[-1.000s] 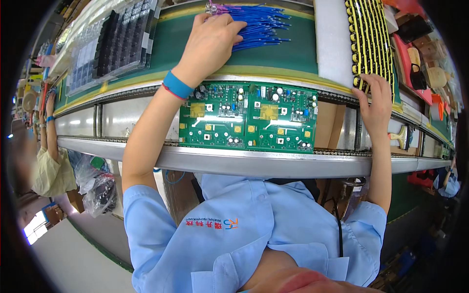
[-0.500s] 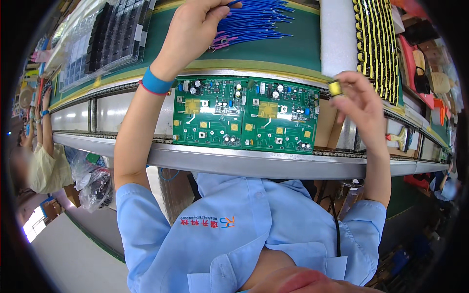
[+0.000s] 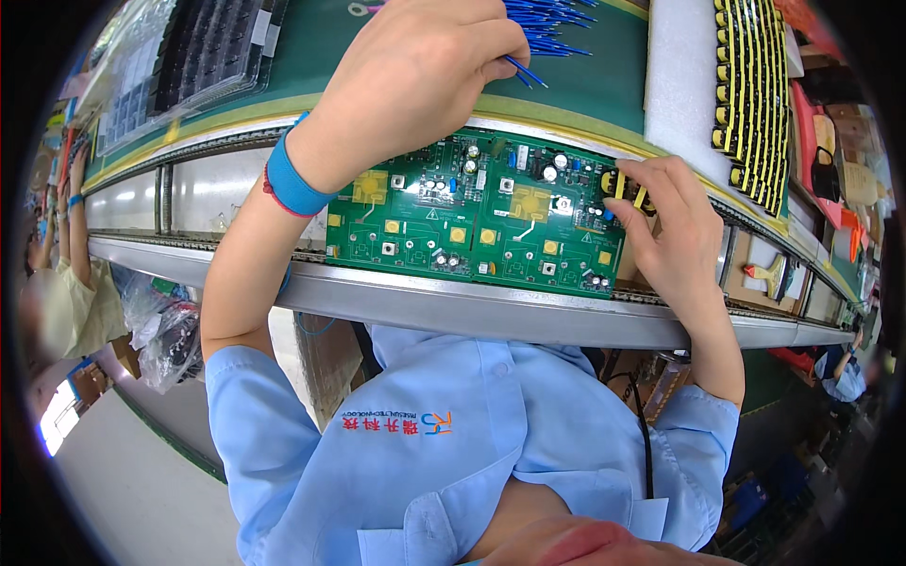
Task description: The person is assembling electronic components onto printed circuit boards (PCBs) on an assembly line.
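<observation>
So I'm standing here at the line and everything's happening around this green circuit board (image 3: 477,212), two matching halves side by side, lying across a metal rail (image 3: 472,316) right in front of the person in the light blue shirt.

Right hand (image 3: 675,222) is at the board's far right corner, thumb and fingers pinched on a chunky black-and-yellow component (image 3: 618,184). It sits over that corner; can't tell from here if it's seated or just held there.

Left hand (image 3: 425,71) is past the far edge of the board's left half, forearm crossing over the board's left end, blue wristband (image 3: 294,179) on. Its fingers are curled in around a couple of blue wires (image 3: 525,72), ends poking out by the fingertips and a ring terminal (image 3: 359,9) showing out the other side. The exact grip is hidden under the hand.

Beyond the board, a bunch of blue leads (image 3: 557,26) lies on the green mat (image 3: 302,57). Far and to the board's right there's a white foam slab (image 3: 684,90) with rows of black-and-yellow parts (image 3: 752,104) beside it. Far and left of the board: clear plastic trays (image 3: 203,71). Small brush (image 3: 776,275) off to its right.
</observation>
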`<action>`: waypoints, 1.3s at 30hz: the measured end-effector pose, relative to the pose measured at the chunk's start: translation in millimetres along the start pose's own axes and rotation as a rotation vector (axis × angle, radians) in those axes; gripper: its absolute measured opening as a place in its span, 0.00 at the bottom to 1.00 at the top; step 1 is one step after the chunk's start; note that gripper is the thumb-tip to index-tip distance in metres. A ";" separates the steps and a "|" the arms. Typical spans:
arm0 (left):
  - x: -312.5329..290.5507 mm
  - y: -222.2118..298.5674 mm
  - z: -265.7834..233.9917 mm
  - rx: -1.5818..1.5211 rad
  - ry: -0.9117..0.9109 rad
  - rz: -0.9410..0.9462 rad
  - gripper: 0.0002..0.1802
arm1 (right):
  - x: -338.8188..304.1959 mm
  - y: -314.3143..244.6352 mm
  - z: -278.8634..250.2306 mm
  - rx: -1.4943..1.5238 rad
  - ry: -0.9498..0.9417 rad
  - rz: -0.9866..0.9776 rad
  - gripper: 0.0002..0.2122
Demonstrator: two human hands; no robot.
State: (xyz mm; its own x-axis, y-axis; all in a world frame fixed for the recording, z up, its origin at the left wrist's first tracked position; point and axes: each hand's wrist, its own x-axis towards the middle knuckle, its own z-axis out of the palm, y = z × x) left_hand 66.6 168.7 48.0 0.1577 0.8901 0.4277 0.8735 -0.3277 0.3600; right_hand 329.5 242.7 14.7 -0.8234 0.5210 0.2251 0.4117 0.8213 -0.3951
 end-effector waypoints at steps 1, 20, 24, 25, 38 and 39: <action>-0.3 0.0 0.6 0.060 -0.004 0.019 0.03 | 0.3 0.2 0.4 -0.010 0.021 -0.008 0.14; -6.6 6.7 8.3 0.146 -0.240 0.211 0.01 | 5.4 7.5 -14.4 0.374 -0.028 0.107 0.11; -5.0 8.7 14.1 0.247 -0.318 0.258 0.03 | 5.4 12.2 -14.3 0.402 -0.037 0.129 0.09; -4.8 8.8 15.0 0.256 -0.308 0.263 0.03 | 5.4 13.3 -14.1 0.406 -0.036 0.135 0.09; -5.3 28.0 14.6 0.489 -0.213 0.397 0.05 | 3.3 23.3 -7.1 0.560 -0.052 0.135 0.06; -5.6 28.3 15.2 0.486 -0.212 0.399 0.05 | 3.5 25.6 -6.8 0.590 -0.034 0.121 0.06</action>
State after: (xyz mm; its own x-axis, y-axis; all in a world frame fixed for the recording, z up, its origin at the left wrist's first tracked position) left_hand 97.5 159.2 43.2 0.5562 0.7893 0.2602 0.8297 -0.5094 -0.2282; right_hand 339.8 267.2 11.5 -0.8004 0.5868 0.1227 0.2250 0.4837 -0.8458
